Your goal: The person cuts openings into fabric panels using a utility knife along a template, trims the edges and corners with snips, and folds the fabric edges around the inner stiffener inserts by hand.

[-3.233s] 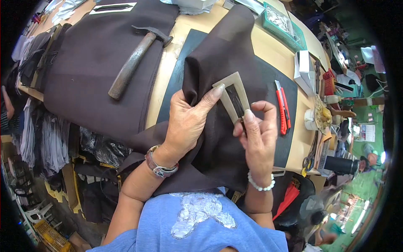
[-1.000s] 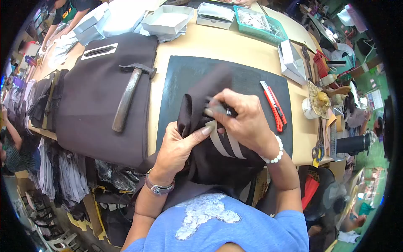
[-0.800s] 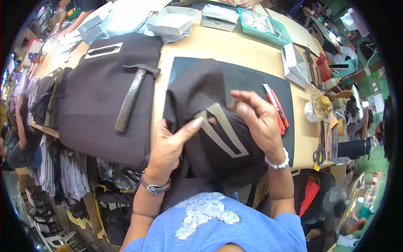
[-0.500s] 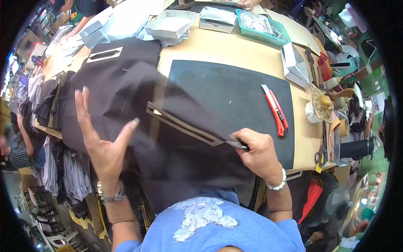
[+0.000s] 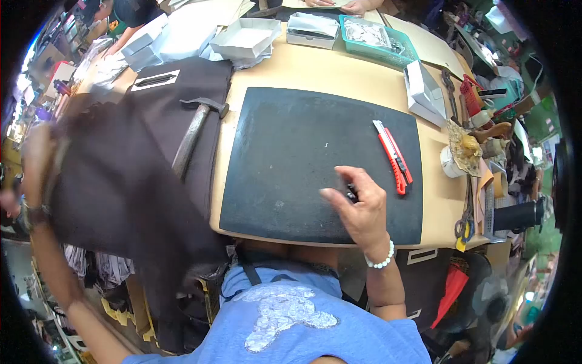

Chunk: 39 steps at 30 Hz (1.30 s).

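Note:
My left hand (image 5: 37,161), smeared by motion at the far left, grips a dark brown fabric piece (image 5: 142,188) by its far edge. The fabric is blurred and hangs over the table's front left edge. Over the black mat (image 5: 285,145) is my right hand (image 5: 364,209), fingers curled around a small black object (image 5: 351,193), mostly hidden in the palm. A red utility knife (image 5: 394,159) lies on the mat's right side. Left of the mat, a hammer (image 5: 191,138) rests on more dark fabric (image 5: 206,79), which has a pale-framed slot (image 5: 156,80) at its far end.
White boxes (image 5: 245,39) and a teal basket (image 5: 394,51) of small parts line the table's far side. Scissors (image 5: 464,227), a glue-crusted pot (image 5: 451,162) and other tools crowd the right edge. Other people's arms show at the far side.
The fabric piece has left my right hand and swung left with my left hand, which was spread open before. The hammer and the whole mat are now uncovered.

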Motion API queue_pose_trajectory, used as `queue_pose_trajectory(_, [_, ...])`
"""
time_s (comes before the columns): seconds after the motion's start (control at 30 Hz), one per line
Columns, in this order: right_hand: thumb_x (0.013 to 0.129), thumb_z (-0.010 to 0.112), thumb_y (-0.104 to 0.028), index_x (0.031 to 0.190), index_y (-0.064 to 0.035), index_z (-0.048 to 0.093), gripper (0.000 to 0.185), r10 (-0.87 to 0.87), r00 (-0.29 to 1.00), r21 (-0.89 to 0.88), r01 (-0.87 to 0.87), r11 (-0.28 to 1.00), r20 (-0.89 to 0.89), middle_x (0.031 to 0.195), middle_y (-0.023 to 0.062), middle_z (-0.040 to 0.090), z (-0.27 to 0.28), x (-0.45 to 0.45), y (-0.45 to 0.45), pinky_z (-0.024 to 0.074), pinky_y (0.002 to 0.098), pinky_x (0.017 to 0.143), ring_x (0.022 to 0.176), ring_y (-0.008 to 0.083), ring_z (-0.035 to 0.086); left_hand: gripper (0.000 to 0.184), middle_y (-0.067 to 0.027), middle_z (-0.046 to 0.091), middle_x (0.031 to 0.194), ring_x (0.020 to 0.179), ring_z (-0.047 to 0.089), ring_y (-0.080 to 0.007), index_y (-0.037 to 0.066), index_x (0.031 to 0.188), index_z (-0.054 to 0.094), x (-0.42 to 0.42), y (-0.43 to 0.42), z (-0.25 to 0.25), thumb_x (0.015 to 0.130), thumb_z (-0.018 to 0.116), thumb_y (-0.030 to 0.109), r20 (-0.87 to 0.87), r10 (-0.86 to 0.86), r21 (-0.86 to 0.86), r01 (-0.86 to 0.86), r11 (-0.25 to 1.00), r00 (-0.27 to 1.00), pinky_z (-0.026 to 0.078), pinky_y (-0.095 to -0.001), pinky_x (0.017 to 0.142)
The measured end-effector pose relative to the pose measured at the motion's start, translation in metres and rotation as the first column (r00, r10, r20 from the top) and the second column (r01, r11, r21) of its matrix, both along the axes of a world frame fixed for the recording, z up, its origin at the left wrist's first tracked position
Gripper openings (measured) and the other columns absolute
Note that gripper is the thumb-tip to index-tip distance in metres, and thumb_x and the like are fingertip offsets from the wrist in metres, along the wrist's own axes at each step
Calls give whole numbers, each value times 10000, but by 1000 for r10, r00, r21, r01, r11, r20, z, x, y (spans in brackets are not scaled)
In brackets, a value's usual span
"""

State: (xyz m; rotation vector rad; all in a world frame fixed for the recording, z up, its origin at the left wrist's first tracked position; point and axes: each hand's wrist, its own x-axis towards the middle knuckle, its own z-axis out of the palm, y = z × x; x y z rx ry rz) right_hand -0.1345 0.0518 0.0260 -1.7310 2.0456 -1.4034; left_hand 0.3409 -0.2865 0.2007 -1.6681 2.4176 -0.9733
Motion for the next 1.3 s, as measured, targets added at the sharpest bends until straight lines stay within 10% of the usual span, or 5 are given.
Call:
queue_pose_trajectory(0.13, [881,592,-178,1029,21,591,248,-107,923,43,98,994,369,837,106,619,-36,-2,11,466,267,638,698,134,570,208,-120,597,871,796,585,-223,11,1013,566,108,-33,37,823,539,89,-72,576,312,-530,788,814,460,-326,704])
queue_pose_trajectory(0.33, [928,506,-160,1066,37,587,254,-163,866,49,159,986,472,830,60,603,-40,4,9,439,235,616,686,86,521,186,-18,550,824,701,516,-79,39,964,546,-103,95,-60,842,603,167,-770,580,638,281,717,266,452,-264,609])
queue_pose_trajectory(0.47, [940,484,-160,1110,25,573,267,-83,721,29,86,996,688,819,15,572,-19,12,12,376,180,547,628,27,443,721,-141,590,1031,878,585,-176,-178,1252,308,-231,158,-167,812,693,243,-646,762,512,709,484,-54,476,-283,802])
queue_pose_trajectory(0.63, [950,466,-153,1192,1,520,293,132,503,-109,-76,991,854,819,-14,541,12,48,23,297,117,512,597,-12,367,149,-43,664,966,862,636,-133,33,1005,631,-342,234,-194,863,620,80,-307,846,13,887,461,-436,510,-288,799])
queue_pose_trajectory(1.3, [930,544,-187,1079,-48,393,253,-131,383,164,-55,985,914,671,76,589,-11,34,17,243,145,378,424,0,355,130,-50,677,850,727,613,-74,-13,923,661,-332,254,-207,864,640,101,-331,874,7,926,378,-355,496,-223,652])
